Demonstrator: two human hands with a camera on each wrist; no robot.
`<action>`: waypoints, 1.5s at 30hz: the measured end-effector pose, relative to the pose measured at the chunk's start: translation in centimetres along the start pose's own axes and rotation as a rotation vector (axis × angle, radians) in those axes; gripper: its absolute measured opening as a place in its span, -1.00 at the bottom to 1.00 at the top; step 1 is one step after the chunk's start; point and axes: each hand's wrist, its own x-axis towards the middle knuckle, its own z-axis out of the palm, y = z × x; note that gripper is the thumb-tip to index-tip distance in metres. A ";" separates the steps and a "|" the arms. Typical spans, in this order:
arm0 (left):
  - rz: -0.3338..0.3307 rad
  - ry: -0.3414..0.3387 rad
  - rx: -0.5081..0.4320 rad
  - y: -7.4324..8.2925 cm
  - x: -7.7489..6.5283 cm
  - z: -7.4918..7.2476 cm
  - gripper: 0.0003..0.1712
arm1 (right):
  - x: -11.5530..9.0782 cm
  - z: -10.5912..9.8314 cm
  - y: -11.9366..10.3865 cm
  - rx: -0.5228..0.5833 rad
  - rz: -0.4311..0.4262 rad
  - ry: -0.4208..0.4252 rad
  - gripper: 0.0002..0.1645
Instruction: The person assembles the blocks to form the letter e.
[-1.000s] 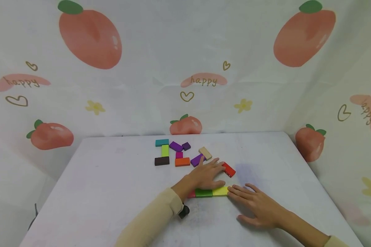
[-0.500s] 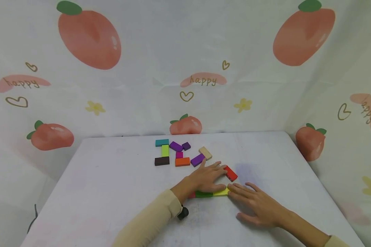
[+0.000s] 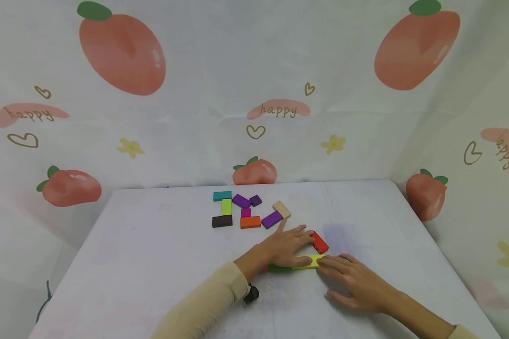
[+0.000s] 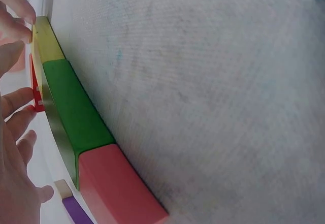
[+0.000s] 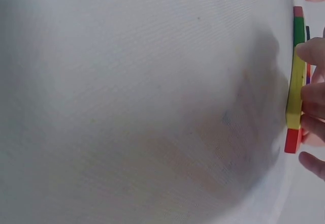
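Note:
A row of domino-like blocks lies across the table: a pink block [image 4: 119,186], a green block [image 4: 76,104] and a yellow block [image 3: 303,264] at the right end. My left hand [image 3: 283,247] spreads over the row, its thumb by the yellow block and its fingertips touching a red block [image 3: 320,242] that lies slanted just behind. The palm and wrist hide much of the pink and green blocks in the head view. My right hand [image 3: 356,284] lies with fingers extended, fingertips on the yellow block's right end, thumb apart on the table side.
Behind my left hand lie more blocks on the white table [image 3: 152,263]: purple [image 3: 272,219], beige [image 3: 282,210], orange [image 3: 250,222], dark brown [image 3: 222,221], lime [image 3: 226,206] and teal [image 3: 222,196]. A patterned cloth [image 3: 195,141] hangs behind.
The red block has slid right and nearer to the row, with my left fingertips following it. My right fingertips have shifted slightly right along the yellow block.

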 end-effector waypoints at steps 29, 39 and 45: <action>0.002 -0.012 -0.038 0.2 0.3 0.2 -0.29 | 0.4 0.2 0.4 0.012 -0.014 0.008 -0.41; -0.061 0.058 -0.024 -0.5 0.3 -0.5 -0.28 | 0.4 0.1 0.4 0.014 0.028 -0.034 -0.42; -0.216 0.149 -0.046 -2.9 0.0 -1.1 -0.28 | 0.4 0.2 0.5 0.012 0.067 -0.049 -0.39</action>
